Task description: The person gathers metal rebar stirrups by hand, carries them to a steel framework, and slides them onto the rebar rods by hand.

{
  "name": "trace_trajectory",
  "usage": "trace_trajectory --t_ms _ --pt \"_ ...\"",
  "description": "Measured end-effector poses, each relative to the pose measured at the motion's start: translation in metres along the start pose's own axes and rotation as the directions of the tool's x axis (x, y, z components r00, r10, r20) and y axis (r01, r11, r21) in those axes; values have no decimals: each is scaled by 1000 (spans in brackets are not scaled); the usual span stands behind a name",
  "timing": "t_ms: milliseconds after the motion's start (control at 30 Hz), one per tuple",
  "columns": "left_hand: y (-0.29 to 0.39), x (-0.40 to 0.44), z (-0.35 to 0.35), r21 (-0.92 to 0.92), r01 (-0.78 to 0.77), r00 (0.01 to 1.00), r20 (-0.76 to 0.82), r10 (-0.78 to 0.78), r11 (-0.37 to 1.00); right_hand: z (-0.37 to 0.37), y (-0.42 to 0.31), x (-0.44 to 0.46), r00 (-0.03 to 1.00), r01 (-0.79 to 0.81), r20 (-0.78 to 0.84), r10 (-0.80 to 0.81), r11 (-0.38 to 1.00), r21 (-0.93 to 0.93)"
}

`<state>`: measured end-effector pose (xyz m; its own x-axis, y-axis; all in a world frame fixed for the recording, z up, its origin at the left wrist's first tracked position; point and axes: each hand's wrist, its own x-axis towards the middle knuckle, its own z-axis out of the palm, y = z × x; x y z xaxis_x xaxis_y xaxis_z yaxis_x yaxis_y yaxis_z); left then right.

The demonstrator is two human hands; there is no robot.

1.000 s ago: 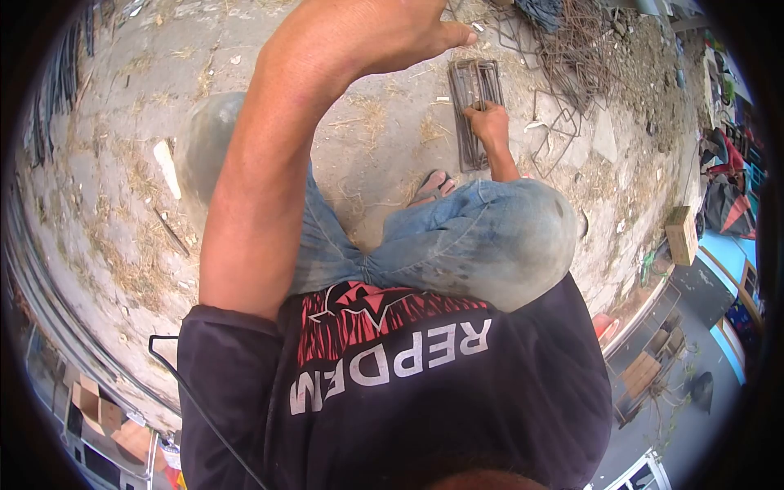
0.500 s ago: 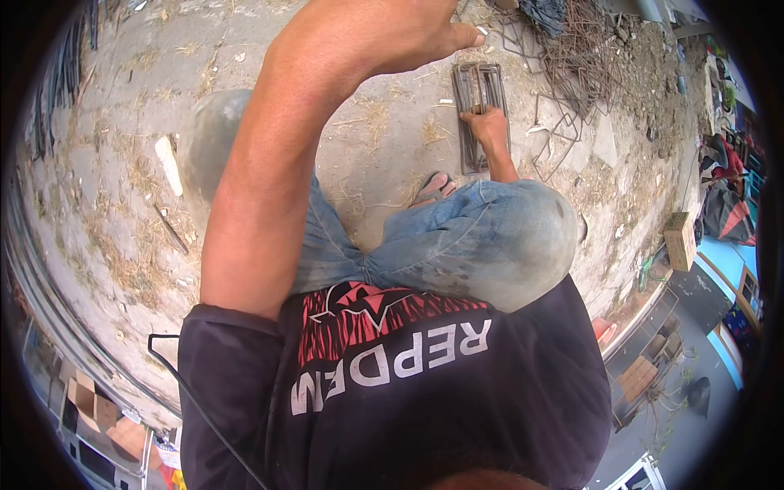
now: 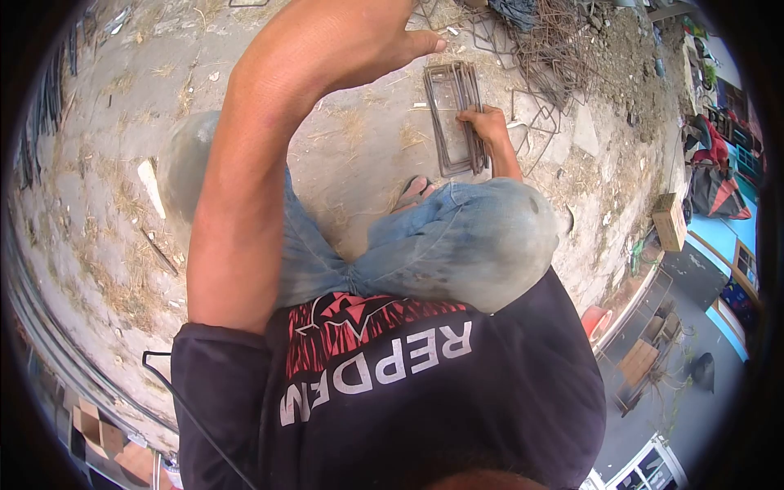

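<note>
A stack of rusty rectangular rebar stirrups (image 3: 443,122) rests on the ground ahead, its frames fanned out sideways. My right hand (image 3: 487,125) closes around the bars along the stack's right side. Large and close to the camera, my left hand (image 3: 367,37) is raised at the top edge. Its thumb sticks out to the right, short of the stirrups from this view, while its other fingers are out of frame. Between my bent knees a sandaled foot (image 3: 415,192) shows, just nearer than the stack.
A tangled heap of bent steel stirrups (image 3: 563,49) lies at the upper right, with loose frames (image 3: 535,122) beside my right hand. Long bars (image 3: 61,327) run along the left. A cardboard box (image 3: 670,222) stands at the right, and a pale stick (image 3: 151,188) lies left of my knee.
The stirrups have spread apart, with some frames now separated to the left of those in my right hand. The whole view has shifted slightly. My left hand keeps its raised pose.
</note>
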<state>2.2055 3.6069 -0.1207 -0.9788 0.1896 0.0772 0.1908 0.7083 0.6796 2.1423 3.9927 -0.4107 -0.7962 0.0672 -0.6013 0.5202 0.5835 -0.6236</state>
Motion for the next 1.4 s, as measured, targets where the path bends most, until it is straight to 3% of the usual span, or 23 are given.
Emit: trace_trajectory --t_ms 100,233,433,567,633,700,833,933,1033,1133,1400 --pt "1 4 -2 15 51 996 78 -52 999 -15 -21 -14 996 -36 79 34 999 30" --pt "-24 13 20 5 -13 1000 18 13 1000 -38 -26 -13 996 6 87 -7 1000 20" --pt "-30 21 51 63 21 999 36 -23 998 -70 -49 -20 991 39 126 -42 999 32" --pt "-10 30 87 18 105 944 313 -105 994 -86 -81 -39 991 24 133 -29 999 42" --pt "-13 37 130 -137 84 963 266 -46 987 -85 -100 -52 989 35 140 -46 996 81" --pt "-15 49 162 -431 139 970 241 -35 892 -79 -129 -74 982 95 155 -107 992 80" --pt "-21 65 190 -679 352 936 257 -241 644 -59 -165 -94 954 154 229 -192 973 170" --pt "-20 71 181 -813 427 893 309 -329 396 -40 -179 -99 925 187 285 -251 954 233" --pt "-26 76 168 -840 483 843 370 -391 246 -21 -188 -99 902 214 328 -280 951 223" --pt "-32 74 158 -886 435 838 335 -430 158 -8 -199 -103 894 178 335 -298 921 346" --pt "-32 73 137 -871 464 798 332 -502 161 3 -198 -99 878 204 315 -360 877 435"
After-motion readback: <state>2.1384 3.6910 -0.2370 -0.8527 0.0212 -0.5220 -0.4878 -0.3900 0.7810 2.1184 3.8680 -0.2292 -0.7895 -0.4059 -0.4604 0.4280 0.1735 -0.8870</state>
